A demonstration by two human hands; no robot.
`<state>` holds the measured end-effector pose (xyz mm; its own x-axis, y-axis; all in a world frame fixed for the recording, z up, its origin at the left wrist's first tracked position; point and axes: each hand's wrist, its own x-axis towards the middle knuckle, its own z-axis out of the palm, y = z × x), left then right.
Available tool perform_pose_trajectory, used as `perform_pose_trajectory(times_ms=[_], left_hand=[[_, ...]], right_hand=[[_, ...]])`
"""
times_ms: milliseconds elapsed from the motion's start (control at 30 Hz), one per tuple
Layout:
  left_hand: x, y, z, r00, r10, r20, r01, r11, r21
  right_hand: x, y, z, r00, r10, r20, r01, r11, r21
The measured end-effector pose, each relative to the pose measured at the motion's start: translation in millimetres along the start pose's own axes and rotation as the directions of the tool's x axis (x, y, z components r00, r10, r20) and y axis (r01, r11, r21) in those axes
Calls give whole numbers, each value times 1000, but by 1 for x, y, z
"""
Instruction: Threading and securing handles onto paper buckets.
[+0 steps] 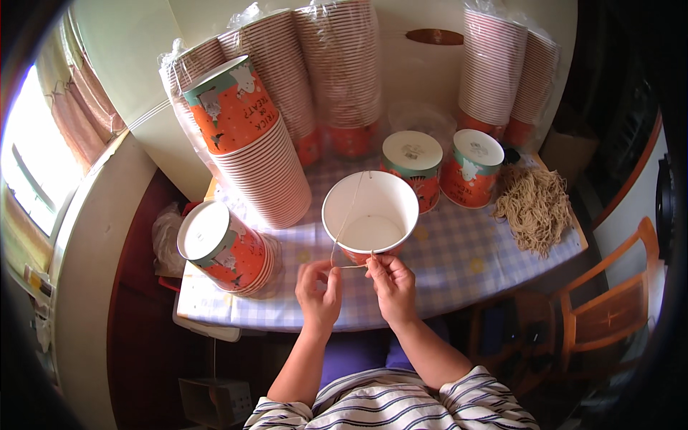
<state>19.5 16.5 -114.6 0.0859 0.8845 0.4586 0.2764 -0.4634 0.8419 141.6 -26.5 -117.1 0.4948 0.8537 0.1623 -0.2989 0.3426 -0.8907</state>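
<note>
A white-lined paper bucket (376, 215) with an orange outside stands upright in front of me. A thin beige string (351, 267) runs from its far rim across the opening and down to my hands. My left hand (318, 292) pinches the string just short of the near rim, on the left. Thumb and fingers of my right hand (393, 284) are closed on the string at the near rim. A short stretch of it spans between both hands. Whether it passes through the near wall is too small to tell.
A tall leaning stack of nested buckets (265, 175) and a shorter stack (229, 247) stand at left. Two upturned buckets (412, 154) (473, 168) sit beyond mine. Loose strings (534, 208) heap at right. Bagged bucket stacks (337, 64) line the wall. A wooden chair (609, 308) is at right.
</note>
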Motion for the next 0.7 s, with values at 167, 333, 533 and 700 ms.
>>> perform_pose_trajectory(times_ms=[167,333,533,700], left_hand=[[-14,13,-1,861,504,-67,-499,863,78],[0,18,13,910,397,118,-408,908,91],[-6,9,13,914,392,103,-402,908,117],[-8,9,16,895,438,88,-447,873,197]], right_hand=[[2,-7,-5,998,49,46,-43,991,-130],[5,-5,-8,988,101,114,-105,994,31],[3,-6,-14,973,179,145,-193,978,84],[-1,10,-18,987,106,122,-110,994,23]])
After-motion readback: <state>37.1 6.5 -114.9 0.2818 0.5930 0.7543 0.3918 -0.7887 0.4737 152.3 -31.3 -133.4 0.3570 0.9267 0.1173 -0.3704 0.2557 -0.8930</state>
